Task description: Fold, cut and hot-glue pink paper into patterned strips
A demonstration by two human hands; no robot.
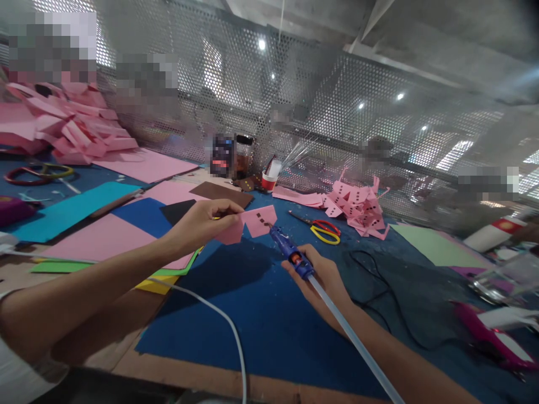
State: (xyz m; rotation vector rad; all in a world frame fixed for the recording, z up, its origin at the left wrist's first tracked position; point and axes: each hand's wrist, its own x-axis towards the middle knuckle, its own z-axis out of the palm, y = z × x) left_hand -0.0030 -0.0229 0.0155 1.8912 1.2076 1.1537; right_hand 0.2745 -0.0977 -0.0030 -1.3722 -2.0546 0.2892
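My left hand (214,220) pinches a cut pink paper piece (259,220) with small dark squares on it, held above the blue sheet (252,331). In my right hand (322,275) is a blue glue gun (290,252), its fingers wrapped round the body. The gun's nozzle points up and left and is at the right part of the pink piece; whether it touches cannot be made out. A long translucent glue stick (351,334) runs out of the gun's rear, down to the right.
Scissors (324,230) and a pile of dotted pink cutouts (357,205) lie behind my right hand. Coloured sheets (101,241) spread at left, beside a white cable (227,320). A red-white cup (269,179) stands at the back; a magenta glue gun (497,339) lies right.
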